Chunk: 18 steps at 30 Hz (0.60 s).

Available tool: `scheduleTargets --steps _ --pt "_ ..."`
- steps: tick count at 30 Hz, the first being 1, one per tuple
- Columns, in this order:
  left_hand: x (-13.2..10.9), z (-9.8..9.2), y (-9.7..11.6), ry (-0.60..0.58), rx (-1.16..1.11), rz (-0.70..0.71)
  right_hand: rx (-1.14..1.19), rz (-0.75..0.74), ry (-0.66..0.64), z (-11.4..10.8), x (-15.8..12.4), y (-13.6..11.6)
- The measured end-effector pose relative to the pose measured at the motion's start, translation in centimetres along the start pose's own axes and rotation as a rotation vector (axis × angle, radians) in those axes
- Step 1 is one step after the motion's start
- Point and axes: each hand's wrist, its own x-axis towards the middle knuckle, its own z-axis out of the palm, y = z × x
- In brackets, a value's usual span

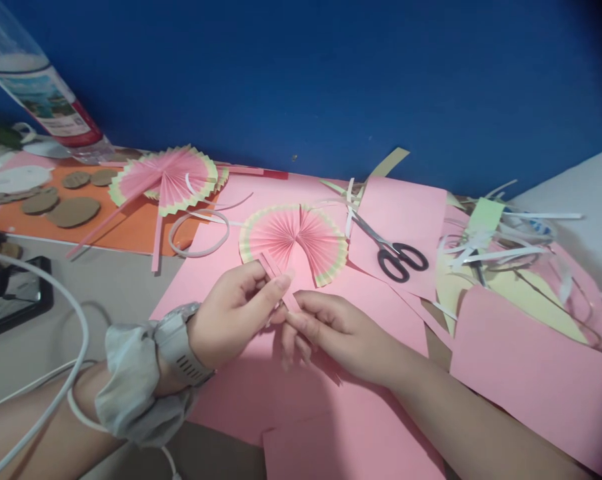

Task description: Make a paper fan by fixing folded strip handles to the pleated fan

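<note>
Between both hands runs a folded pink paper strip (269, 265). My left hand (243, 303) pinches its upper part between thumb and fingers. At the lower part, the thumb and index finger of my right hand (331, 327) close on the same strip; its far end is partly hidden by the fingers. Just beyond the hands lies a pleated paper fan (265, 230), pink with a yellow-green rim, spread nearly round with a gap at its lower side. Pink paper sheets (291, 407) lie beneath. Right of the fan rest black-handled scissors (391, 253), slightly open.
Other pleated fans (181, 173) with pink strips lie at the back left, beside cardboard discs (75, 211) on orange paper (115, 233). A bottle (51, 100) and a phone (15, 300) are farther left. A white cable (75, 300) crosses my left forearm. Paper scraps (505, 247) pile up on the right.
</note>
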Motion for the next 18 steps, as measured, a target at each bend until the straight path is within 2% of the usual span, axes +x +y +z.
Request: scheduleTargets --steps 4,10,18 --pt "-0.03 -0.1 -0.13 0.03 -0.046 -0.003 0.065 -0.019 -0.048 -0.07 0.1 -0.09" --pt "0.19 -0.47 -0.44 0.191 -0.095 0.003 0.055 0.008 -0.031 0.09 0.16 0.17" --pt "0.39 -0.64 -0.45 0.224 -0.078 0.067 0.025 0.032 0.012 0.37 -0.1 -0.13"
